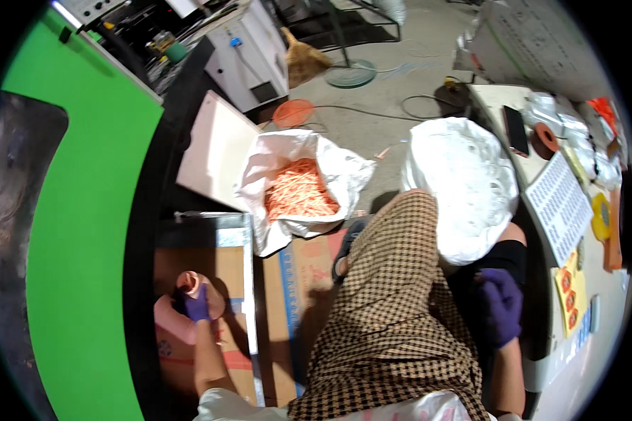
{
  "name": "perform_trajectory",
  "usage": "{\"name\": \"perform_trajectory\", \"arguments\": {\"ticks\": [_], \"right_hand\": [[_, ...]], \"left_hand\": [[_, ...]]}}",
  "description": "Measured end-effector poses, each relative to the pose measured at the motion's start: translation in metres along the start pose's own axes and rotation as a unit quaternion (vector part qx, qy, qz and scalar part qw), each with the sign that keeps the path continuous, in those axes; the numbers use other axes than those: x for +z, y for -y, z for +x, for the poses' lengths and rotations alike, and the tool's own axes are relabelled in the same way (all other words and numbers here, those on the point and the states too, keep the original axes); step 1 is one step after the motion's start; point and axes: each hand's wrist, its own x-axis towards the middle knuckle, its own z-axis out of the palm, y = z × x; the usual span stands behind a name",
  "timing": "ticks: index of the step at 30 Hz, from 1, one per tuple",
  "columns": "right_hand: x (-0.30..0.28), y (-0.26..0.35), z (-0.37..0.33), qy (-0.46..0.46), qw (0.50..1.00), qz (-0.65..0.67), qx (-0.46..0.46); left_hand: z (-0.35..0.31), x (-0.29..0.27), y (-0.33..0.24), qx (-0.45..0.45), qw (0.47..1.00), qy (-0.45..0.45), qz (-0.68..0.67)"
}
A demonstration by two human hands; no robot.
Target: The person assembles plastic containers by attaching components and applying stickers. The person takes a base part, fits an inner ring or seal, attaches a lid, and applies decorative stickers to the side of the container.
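At the lower left, my left hand (198, 306), in a purple glove, is closed on a pale pink ring-shaped piece (189, 282). Beside and under it lies a wider, curved pink piece (172, 321); I cannot tell whether the two are joined. Both are inside a metal-edged tray (248, 281) lined with cardboard. My right hand (500, 307), also gloved in purple, rests at my right knee with its fingers curled in. Whatever it may hold is hidden.
A white sack of orange-pink strips (300, 191) stands ahead of the tray. A white bag (463, 186) sits by my knees. On the right, a table (534, 165) carries a phone (515, 131), a printed sheet (560, 207) and a brown roll (544, 139). A green machine panel (84, 210) borders the left.
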Motion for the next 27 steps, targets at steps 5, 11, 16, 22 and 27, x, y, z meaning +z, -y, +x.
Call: {"name": "perform_trajectory", "arguments": {"ticks": [5, 11, 16, 22, 27], "right_hand": [[0.027, 0.023, 0.004, 0.069, 0.970, -0.135, -0.189], [0.069, 0.015, -0.001, 0.230, 0.893, -0.181, -0.341], [0.089, -0.005, -0.002, 0.243, 0.867, -0.226, -0.373], [0.127, 0.003, 0.011, 0.189, 0.864, -0.268, -0.382], [0.143, -0.001, 0.013, 0.239, 0.879, -0.313, -0.270]], "left_hand": [[0.039, -0.103, -0.216, 0.330, 0.880, 0.178, -0.291], [-0.073, -0.164, -0.408, 0.503, 0.662, 0.334, -0.444], [-0.092, -0.150, -0.445, 0.471, 0.743, 0.280, -0.385], [-0.102, -0.171, -0.457, 0.472, 0.780, 0.216, -0.350], [-0.128, -0.166, -0.461, 0.484, 0.765, 0.179, -0.386]]}}
